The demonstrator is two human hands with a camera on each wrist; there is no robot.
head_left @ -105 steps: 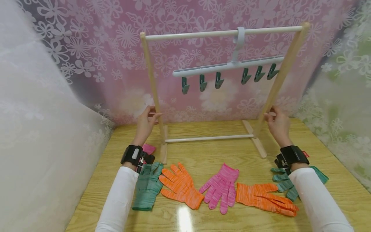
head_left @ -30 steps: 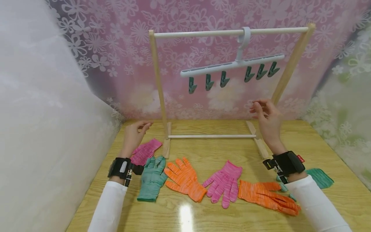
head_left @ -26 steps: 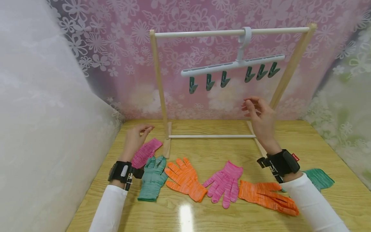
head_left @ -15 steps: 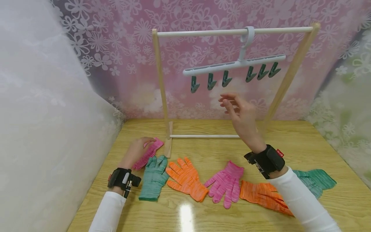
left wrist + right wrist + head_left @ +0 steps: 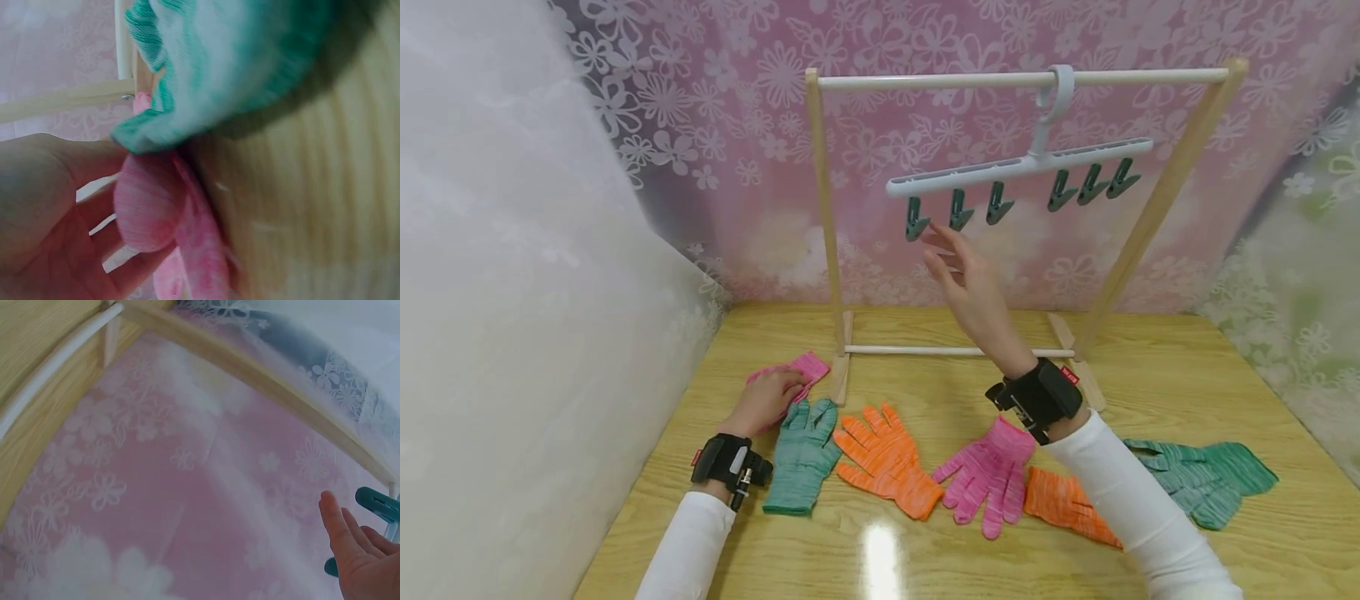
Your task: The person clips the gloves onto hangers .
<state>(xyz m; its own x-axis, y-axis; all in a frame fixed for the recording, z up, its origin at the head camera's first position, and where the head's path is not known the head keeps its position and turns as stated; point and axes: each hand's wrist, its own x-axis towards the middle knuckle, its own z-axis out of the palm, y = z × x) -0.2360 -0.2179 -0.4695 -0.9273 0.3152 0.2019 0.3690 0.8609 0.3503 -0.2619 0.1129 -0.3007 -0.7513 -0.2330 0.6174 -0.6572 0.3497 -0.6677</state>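
Note:
My left hand lies over a pink glove on the table's left side. In the left wrist view its fingers reach behind the bunched pink fabric, rather straight. My right hand is raised, fingers loosely bent with nothing held, its fingertips right at the leftmost green clip. Several such clips hang from a white hanger, hooked on the top bar of a wooden rack. A green glove lies beside my left hand.
An orange glove, another pink glove, a second orange glove and another green glove lie in a row on the wooden table. My right sleeve partly covers the second orange one. Patterned curtains surround the table.
Both hands have left the rack's posts. My left hand has come down onto the pink glove, while the right has swept left across the rack to the leftmost clip. The view has shifted slightly.

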